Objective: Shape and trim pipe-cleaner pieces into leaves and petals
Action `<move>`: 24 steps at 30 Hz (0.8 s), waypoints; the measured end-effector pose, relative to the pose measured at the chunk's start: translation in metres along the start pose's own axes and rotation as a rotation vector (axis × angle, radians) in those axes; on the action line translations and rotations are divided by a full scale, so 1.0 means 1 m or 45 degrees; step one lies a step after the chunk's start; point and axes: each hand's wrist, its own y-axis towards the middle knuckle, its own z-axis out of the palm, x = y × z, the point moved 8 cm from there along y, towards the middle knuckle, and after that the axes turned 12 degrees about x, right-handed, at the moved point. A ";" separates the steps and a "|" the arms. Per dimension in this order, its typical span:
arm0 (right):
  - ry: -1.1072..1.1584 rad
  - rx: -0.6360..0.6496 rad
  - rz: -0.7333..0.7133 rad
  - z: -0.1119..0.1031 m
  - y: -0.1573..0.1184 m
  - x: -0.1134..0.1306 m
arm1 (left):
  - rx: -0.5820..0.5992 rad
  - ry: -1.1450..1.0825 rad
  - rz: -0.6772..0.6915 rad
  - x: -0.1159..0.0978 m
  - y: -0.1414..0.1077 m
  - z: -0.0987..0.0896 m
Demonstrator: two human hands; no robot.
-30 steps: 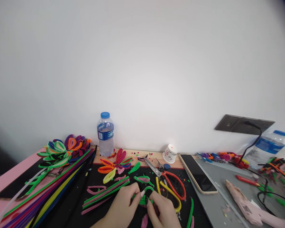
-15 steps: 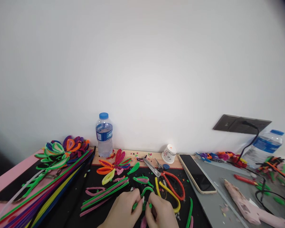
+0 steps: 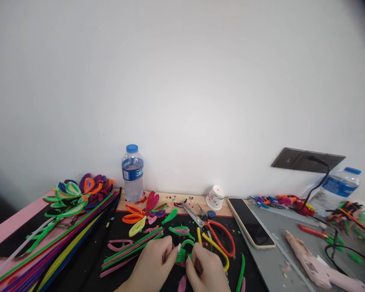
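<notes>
A looped green pipe cleaner (image 3: 181, 254) with some pink in it is pinched between my two hands low in the middle. My left hand (image 3: 156, 259) grips its left side with thumb and fingers pressed together. On the other side my right hand (image 3: 205, 265) pinches it too, partly hiding it. Green and pink pipe cleaner strips (image 3: 134, 248) lie left of my left hand. Just beyond my hands rests a green and pink petal loop (image 3: 181, 231). Red-handled scissors (image 3: 220, 237) and yellow-handled scissors (image 3: 217, 247) lie beside my right hand.
A water bottle (image 3: 132, 174) and an upturned paper cup (image 3: 215, 197) stand by the wall. A phone (image 3: 251, 223) lies right, with a pink glue gun (image 3: 314, 261) and black cable beyond. Pipe cleaner bundles (image 3: 69, 237) and finished flowers (image 3: 76, 192) fill the left side.
My hands have moved slightly apart, and more of the green pipe cleaner shows between them. The whole view has shifted a little.
</notes>
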 end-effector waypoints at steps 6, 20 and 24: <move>0.005 -0.082 -0.035 -0.015 0.001 0.006 | -0.025 -0.014 0.066 -0.002 0.003 -0.005; -0.049 -0.241 0.014 -0.031 0.001 -0.002 | -0.209 0.129 0.131 -0.011 -0.013 -0.033; -0.045 -0.297 0.099 -0.034 0.002 -0.017 | -0.353 0.350 0.048 -0.007 -0.018 -0.061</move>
